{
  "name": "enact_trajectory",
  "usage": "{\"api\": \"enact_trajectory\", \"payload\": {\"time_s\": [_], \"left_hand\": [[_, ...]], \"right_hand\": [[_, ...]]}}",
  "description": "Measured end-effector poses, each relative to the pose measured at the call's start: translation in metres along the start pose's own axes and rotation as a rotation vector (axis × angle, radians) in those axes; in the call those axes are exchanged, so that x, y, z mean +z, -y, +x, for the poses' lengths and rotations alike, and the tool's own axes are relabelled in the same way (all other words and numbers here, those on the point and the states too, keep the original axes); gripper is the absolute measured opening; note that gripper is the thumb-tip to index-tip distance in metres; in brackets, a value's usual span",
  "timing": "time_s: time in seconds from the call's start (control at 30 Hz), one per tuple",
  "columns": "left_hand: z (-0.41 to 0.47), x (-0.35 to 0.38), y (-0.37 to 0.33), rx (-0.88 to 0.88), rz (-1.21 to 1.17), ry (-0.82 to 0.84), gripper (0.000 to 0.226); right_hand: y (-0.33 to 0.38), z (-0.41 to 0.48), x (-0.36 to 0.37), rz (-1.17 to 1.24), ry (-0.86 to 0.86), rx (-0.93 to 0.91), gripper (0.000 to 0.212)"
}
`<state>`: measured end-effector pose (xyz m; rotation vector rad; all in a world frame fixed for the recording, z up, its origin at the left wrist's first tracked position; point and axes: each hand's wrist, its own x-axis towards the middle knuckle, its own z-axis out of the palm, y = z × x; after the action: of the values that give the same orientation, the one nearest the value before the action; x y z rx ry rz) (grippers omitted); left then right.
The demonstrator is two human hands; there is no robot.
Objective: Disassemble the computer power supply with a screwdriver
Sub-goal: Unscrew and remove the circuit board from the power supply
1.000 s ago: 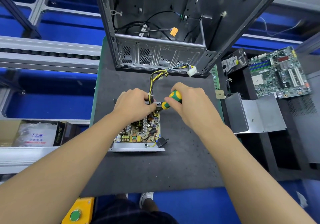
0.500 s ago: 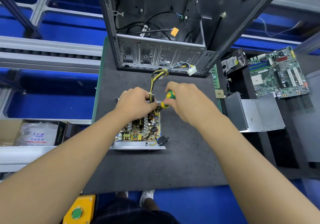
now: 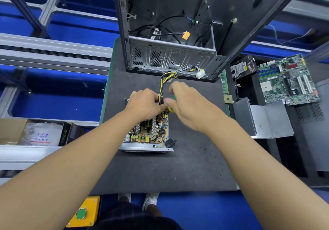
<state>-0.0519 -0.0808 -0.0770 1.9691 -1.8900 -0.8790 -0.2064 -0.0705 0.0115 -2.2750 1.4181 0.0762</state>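
**Screwdriver working at far end of opened power supply**

Power supply [image 3: 147,133] sits mid-surface [image 3: 178,167], cover off, circuit board exposed, in front of the upright computer case [image 3: 169,55]. Its yellow-black cable bundle [image 3: 162,85] loops up from the far end toward a white connector [image 3: 200,74] by the case.

Left hand [image 3: 144,107]: fingers curled down over the far end of the unit, gripping it to steady it. Cannot tell if they also pinch the cable.

Right hand [image 3: 188,105]: motion-blurred, fingers wrapped round the screwdriver [image 3: 171,109]. Only bits of the green-yellow handle show and the tip is hidden, so the screw itself is not visible.

Handling, as judgement: the metal tray is stiff and likely fairly heavy for its size, so it should stay put under a bracing hand. Sheet-metal edges may be sharp. The board is fragile: coils, capacitors and heat sinks stand proud, and capacitors could hold charge, so keep fingers off components. Best hold is the tray rim or side walls, not the board or the wires. The cables are soft and springy and may tug the unit if pulled. A slipping driver tip could gouge the board.

Off to the right, well apart: a bent metal cover [image 3: 267,119], hard drive [image 3: 240,68] and motherboard [image 3: 286,80].
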Motion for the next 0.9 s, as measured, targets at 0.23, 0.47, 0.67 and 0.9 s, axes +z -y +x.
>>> {"api": "enact_trajectory", "payload": {"time_s": [0.23, 0.47, 0.67, 0.9], "left_hand": [[0.002, 0.002, 0.002, 0.002, 0.008, -0.003, 0.037], [0.003, 0.003, 0.002, 0.003, 0.015, -0.014, 0.035], [0.003, 0.004, 0.003, 0.000, 0.013, -0.020, 0.036], [0.004, 0.005, 0.004, -0.004, -0.010, -0.018, 0.029]], "right_hand": [[-0.004, 0.000, -0.002, 0.034, -0.023, -0.033, 0.014], [-0.008, -0.005, -0.009, 0.118, 0.049, -0.029, 0.024], [-0.008, 0.004, 0.001, 0.024, -0.150, 0.055, 0.027], [-0.013, 0.000, 0.004, 0.077, -0.146, -0.007, 0.033]]}}
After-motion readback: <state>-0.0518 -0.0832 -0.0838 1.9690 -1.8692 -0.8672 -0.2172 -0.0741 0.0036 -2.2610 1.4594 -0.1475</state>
